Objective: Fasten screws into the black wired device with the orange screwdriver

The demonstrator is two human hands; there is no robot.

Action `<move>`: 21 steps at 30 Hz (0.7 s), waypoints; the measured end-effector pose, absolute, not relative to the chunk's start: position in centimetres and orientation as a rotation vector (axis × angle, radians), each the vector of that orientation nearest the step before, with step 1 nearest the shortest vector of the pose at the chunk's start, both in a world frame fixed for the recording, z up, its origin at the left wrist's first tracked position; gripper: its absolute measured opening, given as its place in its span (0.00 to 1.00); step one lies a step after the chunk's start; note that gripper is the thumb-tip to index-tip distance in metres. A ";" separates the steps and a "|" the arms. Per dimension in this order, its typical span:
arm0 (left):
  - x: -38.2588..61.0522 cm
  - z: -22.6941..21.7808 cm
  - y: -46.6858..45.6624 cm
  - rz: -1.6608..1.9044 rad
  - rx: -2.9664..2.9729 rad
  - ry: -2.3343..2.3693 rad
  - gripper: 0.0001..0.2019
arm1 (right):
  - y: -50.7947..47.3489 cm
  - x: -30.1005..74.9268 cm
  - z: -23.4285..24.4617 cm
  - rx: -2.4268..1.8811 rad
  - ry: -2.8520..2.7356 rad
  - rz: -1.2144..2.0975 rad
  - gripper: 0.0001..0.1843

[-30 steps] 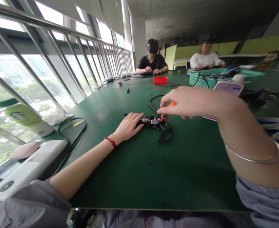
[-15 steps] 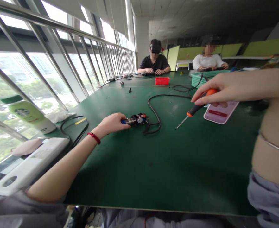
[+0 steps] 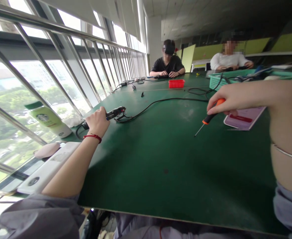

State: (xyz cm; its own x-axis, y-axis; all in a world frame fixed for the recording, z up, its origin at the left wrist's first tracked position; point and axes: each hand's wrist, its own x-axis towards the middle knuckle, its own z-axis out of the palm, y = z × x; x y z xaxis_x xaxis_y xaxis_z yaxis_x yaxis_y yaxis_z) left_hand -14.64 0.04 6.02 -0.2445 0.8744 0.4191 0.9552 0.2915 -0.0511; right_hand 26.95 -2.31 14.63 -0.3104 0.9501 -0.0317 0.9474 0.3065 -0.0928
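My left hand (image 3: 97, 121) is wrapped round a black corded device (image 3: 115, 113), whose bared end shows small parts and loose wires. From that end a black cable (image 3: 146, 108) runs across the green table (image 3: 160, 149) to the right. My right hand (image 3: 222, 99) grips a screwdriver (image 3: 209, 116) by its orange and black handle. Its thin shaft points down and left, over the table. Partly behind the right hand lies a phone (image 3: 245, 119) with a pink screen. The rest of the device is hidden by the fingers of my left hand.
On the left are a green-capped bottle (image 3: 48, 119), a white box (image 3: 48, 166) and a metal railing (image 3: 86, 36). Farther back are a red tray (image 3: 176, 84) and a green basket (image 3: 214, 82). Two people sit working at the far side.
My left hand has carried the device left and turned it, and the cable has stretched out behind it. My right hand keeps the screwdriver in much the same pose. The view has shifted slightly.
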 end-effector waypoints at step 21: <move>-7.7 4.7 -1.1 -0.470 -2.033 -1.465 0.16 | -3.0 25.3 15.1 -1.786 -2.707 0.371 0.20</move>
